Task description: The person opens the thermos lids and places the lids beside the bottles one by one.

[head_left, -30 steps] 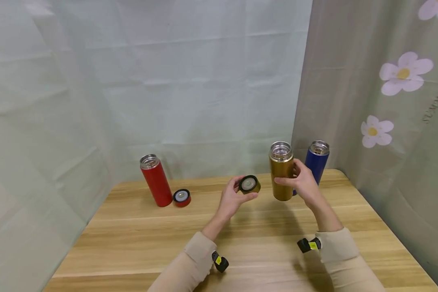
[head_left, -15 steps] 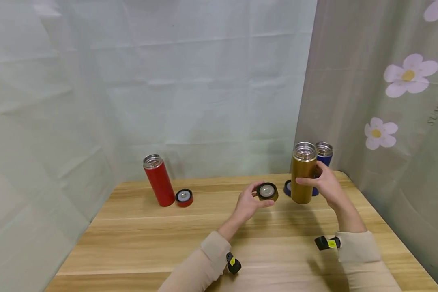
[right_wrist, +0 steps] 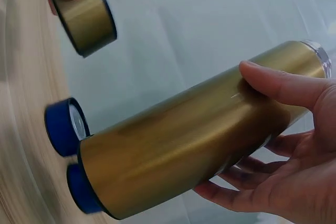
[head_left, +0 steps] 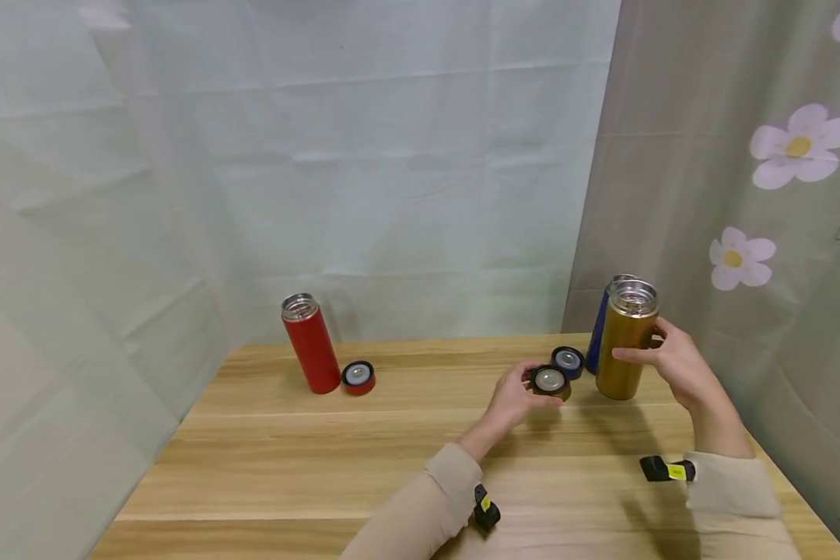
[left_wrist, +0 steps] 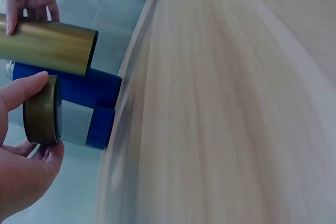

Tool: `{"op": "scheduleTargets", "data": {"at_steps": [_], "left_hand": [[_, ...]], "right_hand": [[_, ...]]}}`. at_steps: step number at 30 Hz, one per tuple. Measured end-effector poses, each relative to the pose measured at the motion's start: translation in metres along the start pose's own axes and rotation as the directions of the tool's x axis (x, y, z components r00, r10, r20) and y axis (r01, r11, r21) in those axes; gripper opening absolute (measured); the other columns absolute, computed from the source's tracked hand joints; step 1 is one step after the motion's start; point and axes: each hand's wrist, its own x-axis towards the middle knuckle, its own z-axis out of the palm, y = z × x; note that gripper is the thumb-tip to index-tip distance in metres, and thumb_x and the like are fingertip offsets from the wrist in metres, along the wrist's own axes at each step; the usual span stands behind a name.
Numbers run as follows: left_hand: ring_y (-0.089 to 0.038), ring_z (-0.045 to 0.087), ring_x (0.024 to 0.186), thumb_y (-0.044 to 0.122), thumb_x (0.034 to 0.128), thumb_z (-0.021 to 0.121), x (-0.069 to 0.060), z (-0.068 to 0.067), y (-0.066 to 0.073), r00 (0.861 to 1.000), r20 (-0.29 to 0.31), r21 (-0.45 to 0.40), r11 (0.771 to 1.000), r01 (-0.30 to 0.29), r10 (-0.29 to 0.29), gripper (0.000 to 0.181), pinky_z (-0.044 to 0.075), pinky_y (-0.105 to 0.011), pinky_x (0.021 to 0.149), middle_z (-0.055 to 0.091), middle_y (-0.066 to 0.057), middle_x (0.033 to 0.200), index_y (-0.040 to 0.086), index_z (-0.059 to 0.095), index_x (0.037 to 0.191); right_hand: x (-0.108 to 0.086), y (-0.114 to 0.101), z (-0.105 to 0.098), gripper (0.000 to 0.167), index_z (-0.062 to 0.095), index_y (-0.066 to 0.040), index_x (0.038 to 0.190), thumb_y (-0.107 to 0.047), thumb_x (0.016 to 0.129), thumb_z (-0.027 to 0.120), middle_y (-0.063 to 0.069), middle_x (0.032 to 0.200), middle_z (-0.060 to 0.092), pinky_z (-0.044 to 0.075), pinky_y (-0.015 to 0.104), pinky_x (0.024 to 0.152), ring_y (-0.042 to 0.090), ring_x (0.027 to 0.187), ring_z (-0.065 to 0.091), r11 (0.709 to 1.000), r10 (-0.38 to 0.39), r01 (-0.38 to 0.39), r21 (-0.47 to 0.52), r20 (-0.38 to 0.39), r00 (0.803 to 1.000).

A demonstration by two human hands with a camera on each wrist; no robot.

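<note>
My left hand (head_left: 509, 401) pinches a gold flask lid (head_left: 551, 381) between thumb and fingers, its inner side facing up. My right hand (head_left: 687, 372) grips a gold thermos flask (head_left: 624, 354), upright and without a lid, its steel mouth showing. Both wrist views show the gold flask (right_wrist: 184, 140) and the gold lid (left_wrist: 42, 111) held above the tabletop. Behind the gold flask stands an open blue flask (head_left: 596, 336), partly hidden by it. The blue lid (head_left: 569, 361) lies upturned on the table beside the blue flask, just behind the gold lid.
An open red flask (head_left: 312, 348) stands at the left of the wooden table (head_left: 308, 467), with its red lid (head_left: 358, 378) upturned beside it. A pale curtain (head_left: 406, 171) hangs behind the table, and a flowered curtain (head_left: 679, 155) hangs on the right.
Both hands have moved right across the table and slightly down, carrying the gold flask and gold lid. The gold flask now covers much of the blue flask, and the blue lid has come into sight.
</note>
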Motion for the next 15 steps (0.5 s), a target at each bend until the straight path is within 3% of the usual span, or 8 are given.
{"op": "scheduleTargets", "data": {"at_steps": [7, 10, 12, 15], "left_hand": [[-0.013, 0.064, 0.104, 0.005, 0.0707, 0.096, 0.006, 0.019, -0.003, 1.0, -0.02, 0.052, 0.999, 0.001, 0.0, 0.066, 0.053, -0.024, 0.091, 0.065, -0.003, 0.125, 0.005, 0.068, 0.13], [-0.009, 0.06, 0.099, 0.006, 0.0694, 0.097, 0.007, 0.028, -0.003, 1.0, -0.03, 0.091, 0.996, -0.001, 0.004, 0.066, 0.052, -0.022, 0.088, 0.064, -0.002, 0.123, 0.006, 0.069, 0.129], [-0.008, 0.059, 0.097, 0.007, 0.0691, 0.098, 0.008, 0.034, -0.003, 1.0, -0.028, 0.122, 0.993, 0.001, 0.002, 0.067, 0.052, -0.022, 0.087, 0.064, -0.001, 0.122, 0.006, 0.069, 0.129], [-0.008, 0.059, 0.098, 0.011, 0.0692, 0.099, 0.011, 0.042, -0.003, 0.999, -0.02, 0.159, 0.987, 0.029, -0.026, 0.068, 0.051, -0.022, 0.088, 0.064, 0.0, 0.121, 0.008, 0.069, 0.131]], "right_hand": [[-0.002, 0.017, -0.024, 0.096, 0.01, 0.008, 0.162, -0.021, 0.097, 0.074, 0.038, 0.163, 0.016, 0.017, 0.076, 0.115, 0.057, 0.146, 0.019, 1.0, 0.024, -0.024, 0.002, 0.01, 1.0], [-0.004, 0.022, -0.031, 0.095, 0.009, 0.008, 0.163, -0.024, 0.099, 0.072, 0.036, 0.164, 0.015, 0.022, 0.072, 0.116, 0.055, 0.145, 0.021, 0.999, 0.035, -0.034, -0.019, 0.024, 0.999], [-0.003, 0.027, -0.034, 0.093, 0.01, 0.008, 0.162, -0.024, 0.101, 0.071, 0.035, 0.162, 0.019, 0.037, 0.053, 0.116, 0.049, 0.141, 0.03, 0.999, 0.03, -0.029, -0.038, 0.027, 0.999], [-0.002, 0.035, -0.039, 0.09, 0.011, 0.01, 0.161, -0.024, 0.101, 0.07, 0.033, 0.159, 0.024, 0.05, 0.024, 0.097, 0.034, 0.13, 0.044, 0.998, 0.018, -0.016, -0.064, 0.029, 0.999]]}}
